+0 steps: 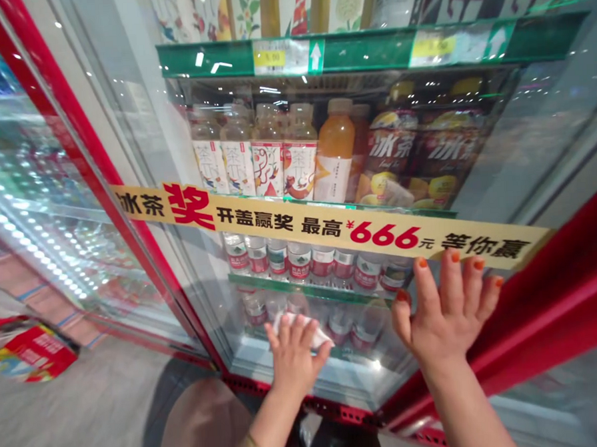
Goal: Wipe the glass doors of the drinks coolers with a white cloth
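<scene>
My left hand [293, 356] presses a white cloth [317, 334] against the lower part of the glass door [188, 209] of a drinks cooler, fingers curled over the cloth. Over at the door's right side, my right hand [446, 312] lies flat on the glass with fingers spread, just below a yellow promotional sticker strip [329, 227] that runs across the door. Behind the glass stand tea bottles [255, 156], an orange juice bottle [335, 151] and rows of water bottles [300, 258].
The cooler has a red frame [543, 304]. A second glass-fronted cooler [37, 197] stands to the left. A red bag [27, 348] lies on the grey floor at left. Green shelf rails with price tags [290, 56] run across the top.
</scene>
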The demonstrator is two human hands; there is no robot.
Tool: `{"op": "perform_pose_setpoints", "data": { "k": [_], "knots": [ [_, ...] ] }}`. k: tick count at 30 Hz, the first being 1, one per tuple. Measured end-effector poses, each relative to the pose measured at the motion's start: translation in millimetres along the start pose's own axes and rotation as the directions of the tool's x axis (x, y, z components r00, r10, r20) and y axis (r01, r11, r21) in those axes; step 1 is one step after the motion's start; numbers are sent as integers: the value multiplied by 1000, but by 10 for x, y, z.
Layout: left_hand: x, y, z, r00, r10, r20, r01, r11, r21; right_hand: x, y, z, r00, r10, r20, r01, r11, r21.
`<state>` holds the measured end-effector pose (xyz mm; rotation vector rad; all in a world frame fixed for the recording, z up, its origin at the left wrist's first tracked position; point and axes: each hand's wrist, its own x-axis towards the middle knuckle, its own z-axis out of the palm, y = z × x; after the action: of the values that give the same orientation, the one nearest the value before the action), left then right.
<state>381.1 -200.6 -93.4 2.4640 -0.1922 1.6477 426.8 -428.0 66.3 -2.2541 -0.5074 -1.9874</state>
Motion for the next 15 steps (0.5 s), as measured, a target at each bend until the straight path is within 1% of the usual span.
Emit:
{"op": "perform_pose_setpoints", "data": {
  "k": [1,2,3,4,5,6,7,8,9,10,11,12,13,14,15],
  "knots": [
    [20,-253,-50,994,-109,-1,109,994,8,1,4,6,1000,-1,-2,1,1000,2],
    [116,-500,-109,970,-240,-41,240,971,-8,0,12,11,1000,-2,-5,2,1000,5],
    [277,-719,-175,925,-369,-92,367,929,-38,-3,25,15,1000,-4,-6,4,1000,7],
    [483,-895,-245,893,-432,-126,429,902,-49,-8,39,17,1000,-7,-7,7,1000,10],
    [707,-1016,-311,870,-466,-160,463,884,-56,-14,49,16,1000,-10,-7,11,1000,13],
    [921,-1078,-367,863,-475,-175,472,880,-58,-18,51,12,1000,-13,-9,13,1000,19],
    [1099,-1082,-407,873,-455,-175,453,890,-53,-16,36,4,1000,-11,-16,11,999,31],
    [1221,-1040,-425,889,-427,-164,425,904,-51,-5,-1,-7,1000,1,-25,0,999,48],
    [1273,-964,-420,909,-392,-144,388,920,-52,21,-65,-20,999,14,-32,-12,998,68],
    [1253,-872,-394,931,-345,-119,341,938,-54,66,-158,-34,999,15,-33,-12,996,91],
    [1168,-783,-354,952,-291,-96,287,956,-52,132,-278,-44,1000,-8,-21,11,993,115],
    [1034,-713,-307,968,-238,-77,235,971,-47,222,-419,-48,998,-62,6,61,989,138],
    [871,-675,-261,978,-197,-62,195,980,-39,333,-572,-42,988,-145,42,137,978,157],
    [707,-676,-225,981,-187,-49,185,982,-32,464,-726,-23,966,-248,77,232,957,174],
    [565,-717,-204,977,-211,-39,210,977,-29,609,-871,9,929,-356,102,333,923,191]
  ]
}}
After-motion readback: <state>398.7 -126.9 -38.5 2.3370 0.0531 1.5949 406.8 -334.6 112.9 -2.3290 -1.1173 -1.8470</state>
